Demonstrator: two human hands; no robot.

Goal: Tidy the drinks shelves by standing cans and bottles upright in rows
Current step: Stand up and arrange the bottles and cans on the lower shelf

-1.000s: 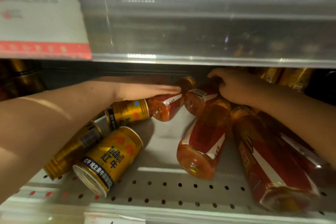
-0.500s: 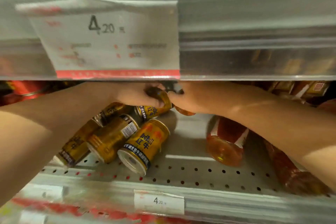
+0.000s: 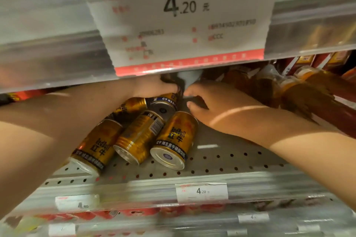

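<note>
Several gold Red Bull cans lie on their sides in a pile on the perforated shelf [image 3: 221, 161]: one [image 3: 176, 138] in front, another [image 3: 138, 136] beside it, a third [image 3: 94, 148] against my left forearm. My left hand [image 3: 154, 87] reaches deep under the upper shelf, its fingers wrapped over the rearmost gold can [image 3: 165, 102]. My right hand [image 3: 208, 104] is curled right beside that can; what its fingers touch is hidden in shadow. Amber bottles with red labels [image 3: 292, 90] lie blurred at the back right.
The upper shelf's front rail carries a large 4.20 price tag [image 3: 183, 25] that hides the back of the shelf. A small 4.20 label [image 3: 201, 191] sits on this shelf's front rail. Red packs [image 3: 23, 95] show at the far left.
My two hands, apart a second ago, have met at the back of the shelf. The cans have bunched into a pile under my left hand. The view has shifted, so the price tag looms larger.
</note>
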